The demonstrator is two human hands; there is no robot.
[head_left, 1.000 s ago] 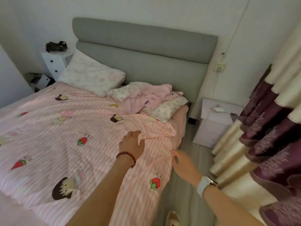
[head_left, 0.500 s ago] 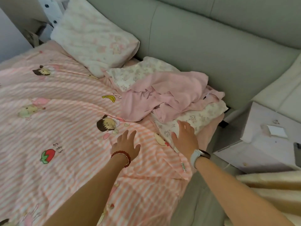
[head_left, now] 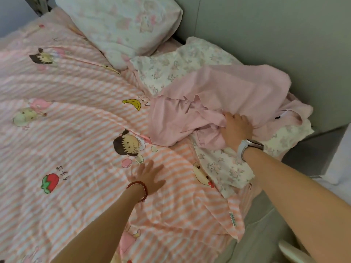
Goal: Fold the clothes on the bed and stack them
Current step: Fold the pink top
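On the near part of the bed, the left hand (head_left: 147,175) lies flat with fingers spread on the striped quilt (head_left: 76,141), a soft pink-and-white cover printed with strawberries, a banana and cartoon faces; a red bead bracelet (head_left: 139,188) circles that wrist. Farther back, near the right edge, the right hand (head_left: 237,128), wearing a pale watch (head_left: 248,147), grips a bunch of the pink garment (head_left: 224,97), a limp, crumpled cloth heaped over floral-print fabric (head_left: 171,69). Beyond lies a plump patterned pillow (head_left: 121,21) against the grey padded headboard (head_left: 266,35).
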